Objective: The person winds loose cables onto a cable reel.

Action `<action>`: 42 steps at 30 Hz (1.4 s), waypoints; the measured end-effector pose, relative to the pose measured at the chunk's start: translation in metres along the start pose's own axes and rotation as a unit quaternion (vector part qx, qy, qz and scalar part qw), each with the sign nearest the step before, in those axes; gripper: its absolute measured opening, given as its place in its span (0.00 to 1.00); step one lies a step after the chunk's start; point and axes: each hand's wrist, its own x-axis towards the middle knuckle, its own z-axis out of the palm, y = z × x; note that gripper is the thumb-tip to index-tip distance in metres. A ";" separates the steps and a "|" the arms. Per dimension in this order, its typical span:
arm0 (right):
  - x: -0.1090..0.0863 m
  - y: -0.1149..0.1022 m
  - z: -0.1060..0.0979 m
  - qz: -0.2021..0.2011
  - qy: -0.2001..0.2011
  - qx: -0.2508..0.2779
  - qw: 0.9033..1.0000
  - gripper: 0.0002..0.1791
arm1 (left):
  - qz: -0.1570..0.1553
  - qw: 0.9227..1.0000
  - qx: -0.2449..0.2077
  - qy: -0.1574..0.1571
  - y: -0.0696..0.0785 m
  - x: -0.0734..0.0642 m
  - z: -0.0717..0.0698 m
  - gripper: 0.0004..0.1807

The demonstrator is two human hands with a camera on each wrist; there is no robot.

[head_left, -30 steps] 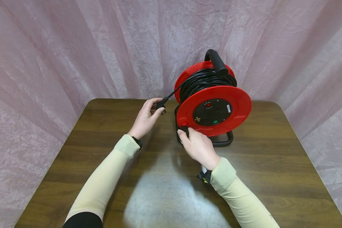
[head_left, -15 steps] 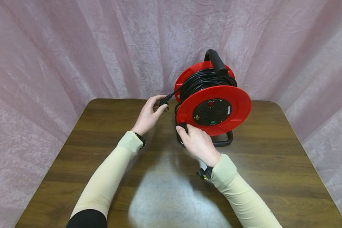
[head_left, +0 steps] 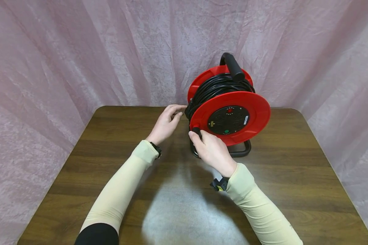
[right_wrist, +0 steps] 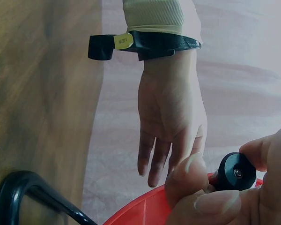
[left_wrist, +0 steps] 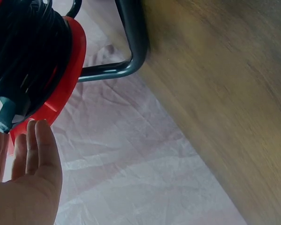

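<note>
A red cable reel (head_left: 260, 117) wound with black cable (head_left: 213, 87) stands upright on its black tubular frame. My right hand (head_left: 215, 153) grips the black winding knob (right_wrist: 237, 172) on the reel's front flange, with thumb and fingers around it in the right wrist view. At the reel's left edge, my left hand (head_left: 167, 124) reaches with fingers fairly straight. The cable's plug (left_wrist: 11, 108) lies against the windings, right beyond the left fingertips. Most of the plug is lost against the dark cable in the head view.
The reel stands near the far edge of a wooden table (head_left: 294, 177). Pink curtains (head_left: 135, 51) hang behind the table and at both sides. A black carrying handle (head_left: 233, 68) rises above the reel, and its black frame foot (head_left: 240, 153) rests on the table.
The reel has turned clockwise slightly, with my right hand moving on the knob. The plug has gone from between my left fingers onto the reel, and my left hand has moved right after it.
</note>
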 end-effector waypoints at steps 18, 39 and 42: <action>0.002 -0.008 -0.019 0.016 -0.039 0.117 0.992 0.30 | 0.055 0.997 -0.055 -0.009 -0.006 -0.019 0.004 0.26; 0.005 -0.010 -0.052 -0.006 0.015 0.175 0.984 0.30 | 0.056 0.997 -0.032 -0.033 0.011 -0.032 -0.003 0.31; 0.005 -0.009 -0.061 -0.007 0.027 0.197 0.980 0.29 | 0.035 0.998 -0.047 -0.037 0.020 -0.042 -0.008 0.29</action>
